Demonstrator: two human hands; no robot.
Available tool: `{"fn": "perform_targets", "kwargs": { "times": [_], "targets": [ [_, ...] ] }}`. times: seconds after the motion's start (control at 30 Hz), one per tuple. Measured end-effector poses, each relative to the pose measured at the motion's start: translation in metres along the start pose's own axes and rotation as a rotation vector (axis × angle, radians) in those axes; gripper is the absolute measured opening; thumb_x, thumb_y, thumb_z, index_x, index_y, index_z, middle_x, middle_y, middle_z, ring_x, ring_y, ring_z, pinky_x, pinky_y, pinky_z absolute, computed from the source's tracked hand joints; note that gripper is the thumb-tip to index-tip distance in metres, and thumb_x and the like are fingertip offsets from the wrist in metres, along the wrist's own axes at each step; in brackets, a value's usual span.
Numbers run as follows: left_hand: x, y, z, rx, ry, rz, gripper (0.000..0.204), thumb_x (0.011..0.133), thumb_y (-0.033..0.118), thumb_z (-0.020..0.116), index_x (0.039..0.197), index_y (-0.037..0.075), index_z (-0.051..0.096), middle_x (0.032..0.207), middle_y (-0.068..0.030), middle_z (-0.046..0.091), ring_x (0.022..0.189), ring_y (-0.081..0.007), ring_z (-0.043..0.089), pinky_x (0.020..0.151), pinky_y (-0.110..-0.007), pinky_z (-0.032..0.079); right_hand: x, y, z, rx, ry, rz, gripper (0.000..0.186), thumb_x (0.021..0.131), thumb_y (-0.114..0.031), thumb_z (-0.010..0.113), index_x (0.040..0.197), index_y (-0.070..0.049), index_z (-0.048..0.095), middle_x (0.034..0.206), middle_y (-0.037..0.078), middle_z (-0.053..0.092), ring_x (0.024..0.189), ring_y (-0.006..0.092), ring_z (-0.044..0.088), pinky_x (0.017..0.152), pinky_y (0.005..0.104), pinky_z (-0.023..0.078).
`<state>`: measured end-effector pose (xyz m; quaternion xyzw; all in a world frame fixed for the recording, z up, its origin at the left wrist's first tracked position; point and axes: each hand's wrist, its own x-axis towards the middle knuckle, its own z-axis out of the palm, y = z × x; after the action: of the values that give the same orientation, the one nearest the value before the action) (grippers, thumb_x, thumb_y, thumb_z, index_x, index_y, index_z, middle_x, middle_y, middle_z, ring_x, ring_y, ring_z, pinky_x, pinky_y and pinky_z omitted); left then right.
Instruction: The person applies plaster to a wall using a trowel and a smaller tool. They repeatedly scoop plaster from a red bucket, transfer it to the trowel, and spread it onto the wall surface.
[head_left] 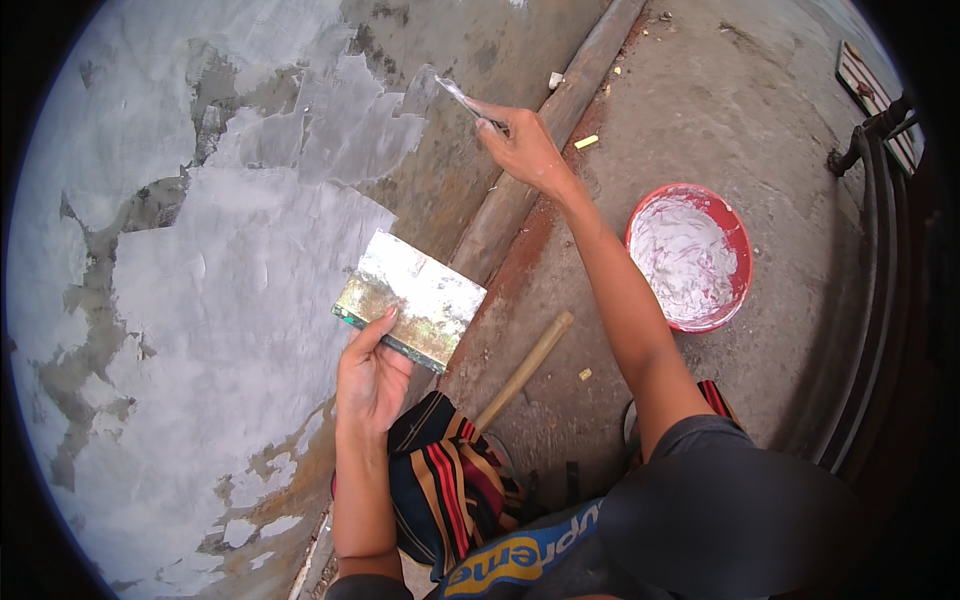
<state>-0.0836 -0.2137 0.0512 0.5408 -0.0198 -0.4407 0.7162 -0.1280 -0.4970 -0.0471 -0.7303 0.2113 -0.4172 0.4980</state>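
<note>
My left hand [372, 380] grips a wide rectangular metal scraper [410, 300], its bright face streaked with grime and its near edge dark with green flecks. Higher up, my right hand [520, 150] is closed on a putty knife [455, 94] with white paste on its blade, held over the grey wall [230, 260], which carries uneven patches of pale filler. A red bowl [740, 250] of white paste [680, 255] sits on the ground to the right of my right forearm.
A long rounded beam [587, 70] runs along the wall's base. A wooden stick [525, 370] lies by my legs in striped clothing. The dusty concrete ground [730, 110] has small yellow bits. Dark curved metal rails and a board [854, 65] are at the right.
</note>
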Motion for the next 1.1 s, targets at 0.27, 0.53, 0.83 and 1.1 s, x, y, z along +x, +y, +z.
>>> {"fn": "perform_targets", "kwargs": {
  "times": [0.27, 0.53, 0.83, 1.1],
  "targets": [
    [0.001, 0.001, -0.008, 0.043, 0.031, 0.012, 0.035, 0.094, 0.006, 0.051, 0.126, -0.007, 0.045, 0.123, -0.0173, 0.058, 0.114, -0.0251, 0.058, 0.099, -0.040, 0.048, 0.003, 0.011, 0.026, -0.080, -0.015, -0.042, 0.036, 0.093, -0.012, 0.054, 0.129, -0.008, 0.058, 0.065, 0.011, 0.047, 0.058, 0.0121, 0.036, 0.055, 0.0306, 0.041],
    [0.001, 0.000, -0.005, 0.022, 0.016, -0.009, 0.038, 0.093, 0.004, 0.050, 0.129, -0.007, 0.043, 0.125, -0.0184, 0.057, 0.116, -0.0264, 0.057, 0.101, -0.042, 0.046, 0.005, 0.027, 0.041, 0.018, 0.181, -0.160, 0.040, 0.091, -0.009, 0.056, 0.131, -0.004, 0.054, 0.075, 0.021, 0.057, 0.063, 0.0156, 0.044, 0.066, 0.0321, 0.047],
    [0.006, 0.000, -0.009, 0.029, 0.019, -0.008, 0.037, 0.093, 0.005, 0.052, 0.128, -0.006, 0.044, 0.125, -0.0167, 0.057, 0.115, -0.0258, 0.058, 0.100, -0.041, 0.047, -0.021, 0.036, 0.071, 0.013, 0.092, -0.161, 0.042, 0.090, -0.007, 0.057, 0.132, -0.003, 0.053, 0.071, 0.017, 0.052, 0.063, 0.0137, 0.042, 0.062, 0.0316, 0.044],
    [0.006, -0.001, -0.005, 0.041, 0.011, -0.022, 0.036, 0.093, 0.005, 0.053, 0.127, -0.004, 0.045, 0.122, -0.0157, 0.058, 0.112, -0.0247, 0.059, 0.098, -0.040, 0.049, 0.021, 0.008, 0.001, -0.086, -0.041, -0.013, 0.039, 0.091, -0.014, 0.057, 0.130, -0.012, 0.058, 0.058, 0.004, 0.038, 0.053, 0.0081, 0.031, 0.048, 0.0290, 0.034]
  ]
}}
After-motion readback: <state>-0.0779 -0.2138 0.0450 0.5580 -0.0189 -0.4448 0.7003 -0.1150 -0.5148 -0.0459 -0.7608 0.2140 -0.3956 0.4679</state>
